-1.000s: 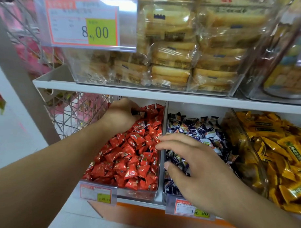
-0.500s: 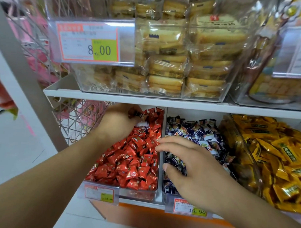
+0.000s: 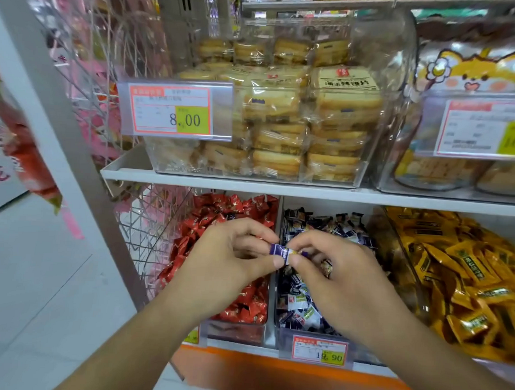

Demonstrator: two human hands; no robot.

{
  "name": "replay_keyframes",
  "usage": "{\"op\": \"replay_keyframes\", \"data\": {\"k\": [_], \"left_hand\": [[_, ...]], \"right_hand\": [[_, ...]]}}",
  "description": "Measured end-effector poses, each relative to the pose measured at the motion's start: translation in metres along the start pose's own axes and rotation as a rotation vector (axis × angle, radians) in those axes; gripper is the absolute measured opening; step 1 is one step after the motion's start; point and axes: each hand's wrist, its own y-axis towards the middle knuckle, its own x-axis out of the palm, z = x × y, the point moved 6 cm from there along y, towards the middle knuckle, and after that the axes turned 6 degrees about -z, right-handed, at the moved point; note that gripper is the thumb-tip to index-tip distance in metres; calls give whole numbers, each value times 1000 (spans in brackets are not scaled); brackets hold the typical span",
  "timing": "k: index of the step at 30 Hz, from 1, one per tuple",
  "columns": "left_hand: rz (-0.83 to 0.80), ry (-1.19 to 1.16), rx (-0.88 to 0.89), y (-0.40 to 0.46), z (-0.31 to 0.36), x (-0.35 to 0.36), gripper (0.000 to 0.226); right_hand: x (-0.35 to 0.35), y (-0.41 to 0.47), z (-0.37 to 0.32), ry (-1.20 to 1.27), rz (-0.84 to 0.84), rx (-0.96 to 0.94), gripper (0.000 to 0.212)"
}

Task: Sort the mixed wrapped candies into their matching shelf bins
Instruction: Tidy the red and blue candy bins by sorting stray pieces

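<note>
A small purple wrapped candy (image 3: pixel 280 250) is pinched between both hands over the divide between two lower-shelf bins. My left hand (image 3: pixel 230 261) holds its left end with thumb and fingers, above the clear bin of red candies (image 3: pixel 240 331). My right hand (image 3: pixel 335 273) pinches its right end, above the clear bin of dark blue-and-white candies (image 3: pixel 278 306). A third bin at the right (image 3: pixel 394 258) holds yellow wrapped candies (image 3: pixel 463 278).
The white shelf board (image 3: pixel 251 184) runs just above the bins. On it stand clear boxes of packaged biscuits (image 3: pixel 282 122) and a jar with a cartoon label (image 3: pixel 470 74). A wire rack (image 3: pixel 150 229) is at the left. Price tags (image 3: pixel 319 350) hang at the bin fronts.
My left hand came forward out of the back of the red bin with a purple candy. My right hand rose from the blue bin to meet it. The view tilted upward.
</note>
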Motion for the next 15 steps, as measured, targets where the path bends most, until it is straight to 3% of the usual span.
{"op": "replay_keyframes", "data": {"k": [3,7,12,15], "left_hand": [[63,61,-9,14,-11,-7,18],[240,454,17,48,-32,-36,16],[121,862,-17,86,-62,-39,33],[90,1054,-55,93,-68,-34,31]], "right_hand": [[-15,0,13,-106,55,60,12],[-25,0,26,-284,5,130,38],[-4,2,24,-279,-113,82,35],[6,6,28,-283,-142,59,31]]}}
